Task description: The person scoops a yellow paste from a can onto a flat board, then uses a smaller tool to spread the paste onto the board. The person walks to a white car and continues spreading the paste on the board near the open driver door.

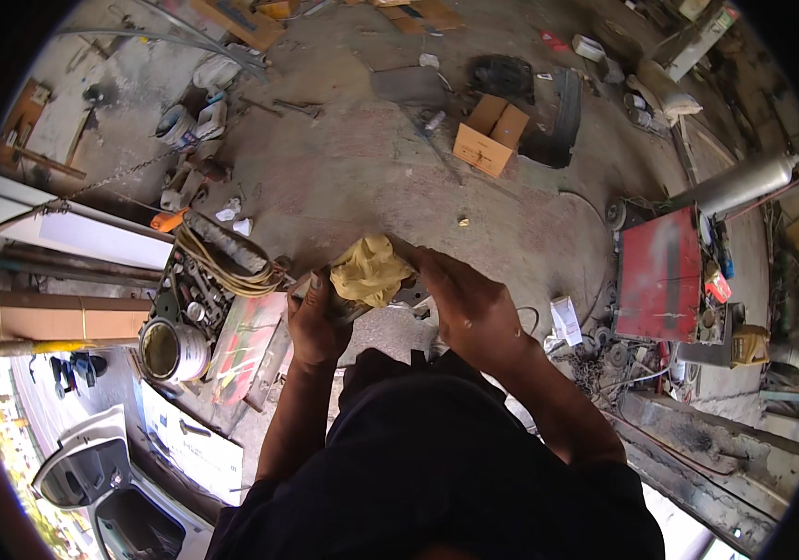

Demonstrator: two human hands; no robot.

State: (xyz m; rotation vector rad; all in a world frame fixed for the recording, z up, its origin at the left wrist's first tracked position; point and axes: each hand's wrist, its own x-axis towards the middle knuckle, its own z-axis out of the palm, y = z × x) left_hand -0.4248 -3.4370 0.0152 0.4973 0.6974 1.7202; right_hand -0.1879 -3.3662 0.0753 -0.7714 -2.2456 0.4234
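A thick yellow lump point(370, 271), paste-like with folded ridges as body filler has, sits in front of my chest between both hands. My left hand point(318, 322) is closed at its left side, thumb up, on the edge of a flat piece beneath the lump; most of that piece is hidden. My right hand point(476, 313) comes in from the right, its back toward me. Its fingers are together and reach to the lump's right edge. Whatever the right fingertips may hold is hidden behind the hand.
At left stand a bucket point(174, 350), a coiled hose point(222, 261) and a tray of loose tools. An open cardboard box point(491, 135) and black panels lie ahead on the floor. To the right are a red cabinet point(658, 280) and a metal cylinder point(745, 182).
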